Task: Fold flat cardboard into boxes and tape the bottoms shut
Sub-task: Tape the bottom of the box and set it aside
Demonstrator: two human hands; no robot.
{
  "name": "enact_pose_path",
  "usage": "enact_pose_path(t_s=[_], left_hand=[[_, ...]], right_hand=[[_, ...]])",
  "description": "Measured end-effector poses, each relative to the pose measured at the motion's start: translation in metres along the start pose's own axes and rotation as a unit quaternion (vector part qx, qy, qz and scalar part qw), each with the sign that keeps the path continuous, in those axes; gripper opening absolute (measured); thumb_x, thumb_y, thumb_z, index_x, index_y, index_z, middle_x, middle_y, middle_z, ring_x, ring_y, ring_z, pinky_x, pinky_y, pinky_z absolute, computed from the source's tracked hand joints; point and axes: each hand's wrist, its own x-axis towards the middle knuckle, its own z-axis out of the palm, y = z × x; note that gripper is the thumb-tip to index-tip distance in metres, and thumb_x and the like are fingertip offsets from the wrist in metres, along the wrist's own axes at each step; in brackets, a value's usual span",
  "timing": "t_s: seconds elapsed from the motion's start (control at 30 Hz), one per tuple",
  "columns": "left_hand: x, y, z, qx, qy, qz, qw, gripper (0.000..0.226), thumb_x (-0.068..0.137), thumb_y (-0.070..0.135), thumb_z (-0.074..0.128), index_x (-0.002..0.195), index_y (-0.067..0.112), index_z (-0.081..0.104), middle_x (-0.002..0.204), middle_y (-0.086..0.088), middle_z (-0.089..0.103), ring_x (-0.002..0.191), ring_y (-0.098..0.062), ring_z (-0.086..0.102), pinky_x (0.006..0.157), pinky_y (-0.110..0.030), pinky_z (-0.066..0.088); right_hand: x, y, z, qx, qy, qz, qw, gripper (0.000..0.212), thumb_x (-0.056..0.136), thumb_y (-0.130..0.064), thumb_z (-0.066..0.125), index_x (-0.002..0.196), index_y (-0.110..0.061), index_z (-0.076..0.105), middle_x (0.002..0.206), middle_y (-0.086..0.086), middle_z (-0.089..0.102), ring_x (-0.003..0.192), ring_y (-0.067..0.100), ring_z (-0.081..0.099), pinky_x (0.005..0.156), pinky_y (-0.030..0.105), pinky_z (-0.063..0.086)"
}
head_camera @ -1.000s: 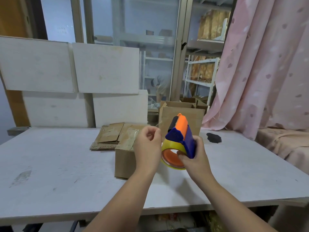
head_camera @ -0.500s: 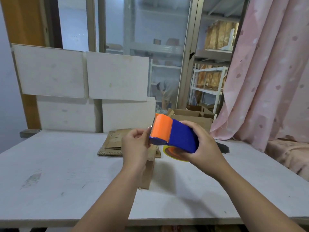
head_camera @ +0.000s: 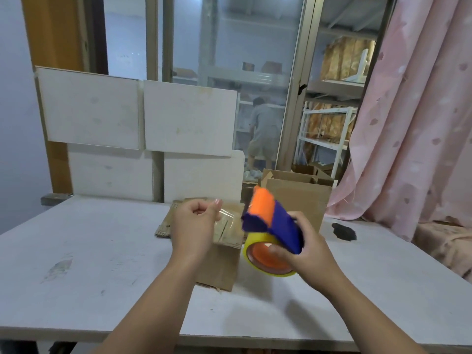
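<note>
My right hand grips a blue and orange tape dispenser holding a yellow tape roll, lifted above the white table. My left hand pinches the free end of a clear tape strip drawn out from the dispenser's mouth. Below and behind both hands stands a small folded cardboard box, partly hidden by my left wrist. A stack of flat cardboard lies just behind that box.
A taller open cardboard box stands at the table's back edge, with a black patch to its right. White panels lean along the back. A pink curtain hangs at right. A person stands beyond the glass.
The dispenser has tilted so the roll's orange core faces me, and my hands have drawn apart, stretching a short strip of clear tape between them.
</note>
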Motion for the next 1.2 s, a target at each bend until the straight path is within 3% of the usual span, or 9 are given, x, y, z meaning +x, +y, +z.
enact_pose_path(t_s=[0.1,0.2,0.3,0.4,0.63,0.73,0.83,1.07,1.2], left_hand=[[0.01,-0.01,-0.009,-0.035,0.001,-0.065,0.997,0.027,0.087,0.021,0.068,0.063,0.009,0.065,0.061,0.001,0.065,0.072,-0.015,0.059,0.076,-0.029,0.044],[0.013,-0.018,-0.013,-0.04,-0.005,-0.101,0.994,0.023,0.088,0.017,0.066,0.07,0.003,0.065,0.07,-0.005,0.064,0.072,-0.012,0.057,0.067,-0.018,0.039],[0.013,-0.021,-0.019,0.009,0.013,-0.058,0.998,0.026,0.086,0.022,0.068,0.066,0.006,0.067,0.065,-0.002,0.066,0.071,-0.016,0.06,0.067,-0.024,0.041],[0.018,-0.011,-0.031,0.015,0.034,0.001,0.999,0.028,0.085,0.026,0.069,0.063,0.009,0.065,0.062,0.0,0.065,0.063,-0.014,0.059,0.061,-0.025,0.042],[0.019,-0.031,-0.038,-0.032,-0.002,-0.086,0.996,0.025,0.087,0.018,0.068,0.065,0.006,0.064,0.074,0.0,0.067,0.081,-0.008,0.06,0.07,-0.016,0.037],[0.019,-0.046,-0.043,-0.028,0.01,-0.111,0.993,0.023,0.086,0.02,0.069,0.069,0.005,0.067,0.078,-0.002,0.069,0.092,-0.013,0.061,0.082,-0.025,0.036],[0.019,-0.057,-0.042,0.0,0.021,-0.112,0.993,0.026,0.084,0.026,0.071,0.065,0.009,0.068,0.079,-0.001,0.071,0.099,-0.016,0.061,0.082,-0.03,0.036],[0.029,-0.054,-0.037,0.037,0.041,-0.1,0.993,0.035,0.078,0.038,0.074,0.058,0.01,0.066,0.063,0.001,0.068,0.067,-0.018,0.06,0.075,-0.033,0.046],[0.032,-0.06,-0.036,0.051,0.034,-0.107,0.992,0.034,0.078,0.034,0.074,0.056,0.01,0.065,0.061,0.0,0.069,0.07,-0.021,0.068,0.079,-0.038,0.05]], right_hand=[[0.004,-0.007,-0.002,0.084,0.037,0.006,0.996,0.06,0.054,-0.058,0.073,0.106,-0.038,0.053,0.093,-0.016,0.062,0.079,0.004,0.06,0.056,0.015,0.046],[0.004,-0.01,0.004,0.037,0.013,-0.013,0.999,0.063,0.057,-0.058,0.075,0.113,-0.042,0.053,0.104,-0.017,0.062,0.095,0.008,0.06,0.075,0.022,0.051],[0.002,-0.007,0.007,-0.036,-0.023,-0.019,0.999,0.058,0.059,-0.054,0.077,0.11,-0.048,0.05,0.104,-0.031,0.057,0.097,-0.003,0.056,0.074,0.008,0.043],[-0.001,0.0,0.002,-0.1,-0.039,-0.022,0.994,0.055,0.058,-0.06,0.075,0.106,-0.052,0.049,0.103,-0.035,0.054,0.095,-0.006,0.054,0.072,0.005,0.039],[0.002,0.015,-0.006,0.031,-0.011,0.041,0.999,0.068,0.051,-0.06,0.073,0.114,-0.043,0.054,0.104,-0.023,0.062,0.095,0.003,0.06,0.072,0.013,0.047],[0.004,0.019,-0.005,0.029,-0.031,0.049,0.998,0.069,0.052,-0.061,0.074,0.115,-0.042,0.054,0.104,-0.022,0.062,0.095,0.003,0.06,0.071,0.014,0.048],[0.004,0.024,-0.004,0.025,-0.035,0.057,0.997,0.068,0.053,-0.061,0.075,0.115,-0.043,0.055,0.103,-0.022,0.062,0.095,0.003,0.06,0.072,0.014,0.047],[0.002,0.039,0.001,0.066,-0.024,0.064,0.995,0.062,0.055,-0.055,0.077,0.113,-0.043,0.057,0.106,-0.014,0.065,0.097,0.01,0.062,0.078,0.025,0.049],[0.001,0.045,0.003,0.076,-0.024,0.069,0.994,0.064,0.054,-0.053,0.077,0.113,-0.043,0.057,0.106,-0.014,0.066,0.096,0.01,0.062,0.078,0.025,0.049]])
